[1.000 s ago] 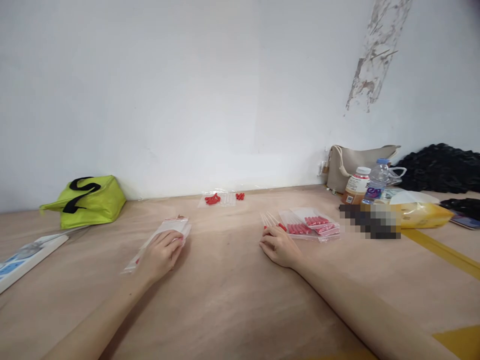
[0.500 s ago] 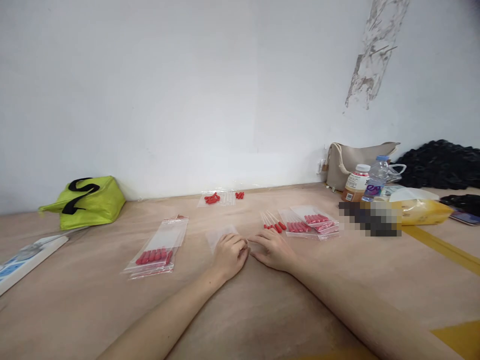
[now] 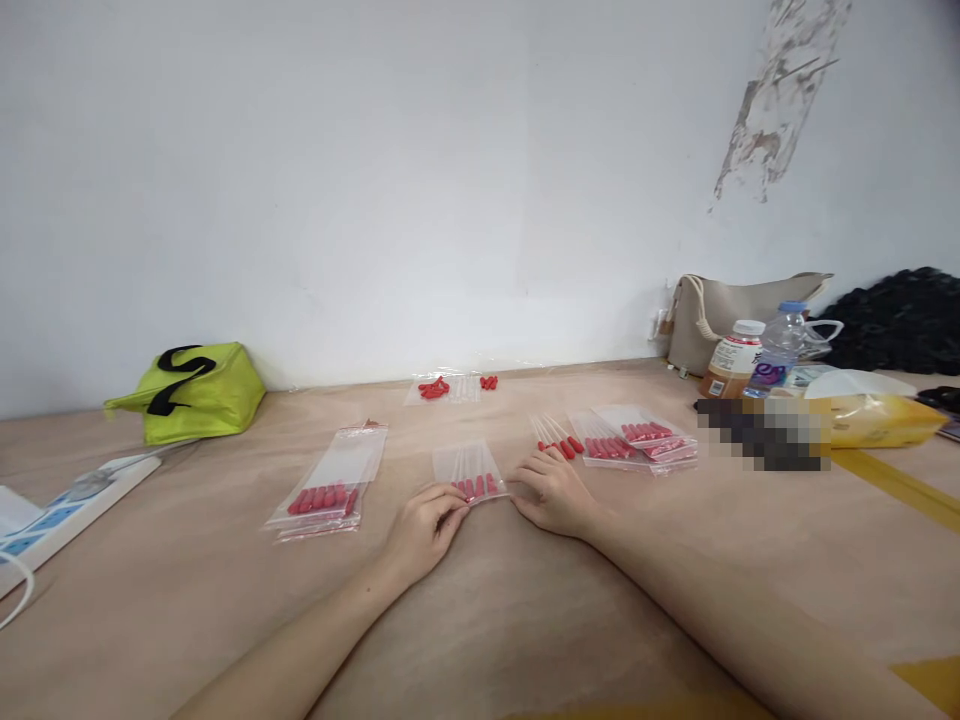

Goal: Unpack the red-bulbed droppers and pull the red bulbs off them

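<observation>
A small clear zip bag [image 3: 460, 462] lies flat in front of me, with several red-tipped white sticks inside, red ends toward me. My left hand [image 3: 429, 522] is closed, pinching the bag's near edge between thumb and fingers. At the bag's near right corner, my right hand [image 3: 553, 493] is closed with fingertips gripping the edge. Just beyond it, several loose red-tipped sticks [image 3: 568, 447] lie fanned out. Filled zip bags [image 3: 637, 447] overlap to their right. Another stack of filled zip bags [image 3: 330, 480] sits to the left.
Red pieces [image 3: 433, 388] and clear plastic lie near the wall. A yellow-green bag [image 3: 206, 395] and a power strip [image 3: 82, 515] are on the left. At the right stand a grey bag [image 3: 720, 318], a juice bottle [image 3: 733, 360], a water bottle [image 3: 778, 345] and a yellow pack [image 3: 877, 420].
My left hand has slid left along the bag's near edge, uncovering the red ends inside. My right hand stays at the right corner. The view has shifted slightly left.
</observation>
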The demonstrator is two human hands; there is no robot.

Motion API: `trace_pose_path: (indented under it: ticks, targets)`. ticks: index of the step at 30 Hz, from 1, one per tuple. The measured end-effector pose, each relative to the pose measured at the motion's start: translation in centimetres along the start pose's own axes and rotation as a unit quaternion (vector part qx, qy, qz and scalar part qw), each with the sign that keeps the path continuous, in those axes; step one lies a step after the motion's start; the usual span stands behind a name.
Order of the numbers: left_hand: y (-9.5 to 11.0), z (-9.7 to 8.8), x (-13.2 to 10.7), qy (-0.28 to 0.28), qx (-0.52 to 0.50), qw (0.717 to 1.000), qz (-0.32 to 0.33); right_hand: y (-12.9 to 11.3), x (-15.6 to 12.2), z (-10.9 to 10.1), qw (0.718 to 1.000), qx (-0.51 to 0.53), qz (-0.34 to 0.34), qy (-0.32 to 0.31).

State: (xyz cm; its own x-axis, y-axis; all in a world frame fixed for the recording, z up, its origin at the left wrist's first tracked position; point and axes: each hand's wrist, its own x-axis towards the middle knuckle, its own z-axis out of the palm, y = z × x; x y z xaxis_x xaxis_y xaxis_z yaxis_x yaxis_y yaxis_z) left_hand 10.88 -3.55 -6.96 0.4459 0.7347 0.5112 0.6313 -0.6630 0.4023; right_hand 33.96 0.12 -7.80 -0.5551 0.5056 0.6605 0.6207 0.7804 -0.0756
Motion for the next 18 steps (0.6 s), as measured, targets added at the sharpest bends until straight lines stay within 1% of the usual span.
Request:
trace_pose_path:
  ticks: [3, 5, 7, 10, 12, 14, 18]
  targets:
    - [0.1, 0.4, 0.7, 0.013, -0.045, 0.998, -0.028, -0.8, 0.3, -0.8, 0.999, 0.036, -0.029, -0.028]
    - [0.0, 0.7, 0.9, 0.017, -0.075, 0.995, -0.057, -1.2, 0.6, -0.9, 0.997, 0.037, -0.046, -0.040]
    - [-0.2, 1.0, 1.1, 0.019, -0.093, 0.992, -0.082, -1.5, 0.9, -0.5, 0.997, 0.024, -0.061, -0.031]
    - [-0.5, 1.4, 1.3, 0.030, -0.098, 0.989, -0.103, -1.4, 1.3, 0.6, 0.996, 0.003, -0.092, -0.006]
    - [-0.7, 1.7, 1.6, 0.032, -0.102, 0.988, -0.113, -1.1, 1.4, 1.3, 0.996, -0.002, -0.092, 0.014]
    - [-0.7, 1.9, 1.8, 0.032, -0.112, 0.985, -0.124, -0.8, 1.3, 1.7, 0.996, -0.004, -0.078, 0.030]
    - [-0.8, 2.1, 2.1, 0.031, -0.133, 0.980, -0.146, -0.5, 1.0, 2.0, 0.997, -0.021, -0.057, 0.036]
